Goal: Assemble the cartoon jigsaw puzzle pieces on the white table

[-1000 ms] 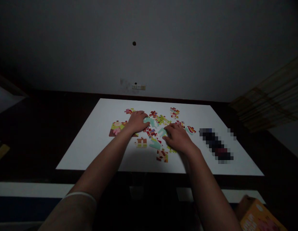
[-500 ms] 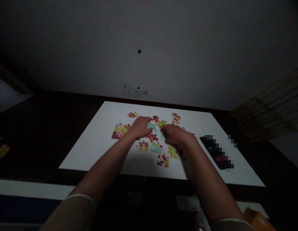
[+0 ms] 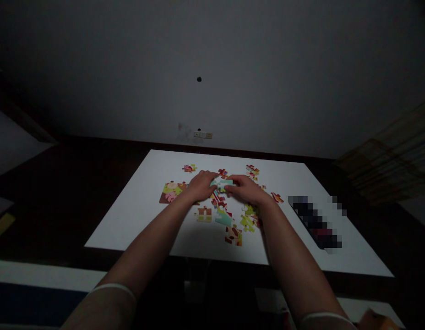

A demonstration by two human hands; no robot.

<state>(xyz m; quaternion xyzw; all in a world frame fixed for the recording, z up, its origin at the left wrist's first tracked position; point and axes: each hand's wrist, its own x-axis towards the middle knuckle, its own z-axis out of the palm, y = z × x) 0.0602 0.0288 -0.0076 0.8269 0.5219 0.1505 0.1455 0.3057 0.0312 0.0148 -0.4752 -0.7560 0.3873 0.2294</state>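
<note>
Both my hands meet over the middle of a white board (image 3: 137, 220). Between them is a pale teal jigsaw piece (image 3: 221, 184), and the fingers of my left hand (image 3: 201, 185) and my right hand (image 3: 247, 191) pinch it from either side. Loose printed puzzle pieces lie around my hands, including a yellow-green one (image 3: 247, 223) under my right hand and a teal one (image 3: 223, 218) below the pinch. To the left of my left hand sits a joined block of pieces (image 3: 173, 192) in yellow, pink and brown.
A pixelated dark oblong object (image 3: 315, 224) lies on the right of the board. The board rests on a dark surface. Behind it stands a grey wall with a small switch plate (image 3: 203, 134). An orange box (image 3: 377, 321) shows at the lower right corner.
My hands have drawn closer together and now pinch the teal piece between them. The view has tilted slightly upward, so the board sits lower in the picture.
</note>
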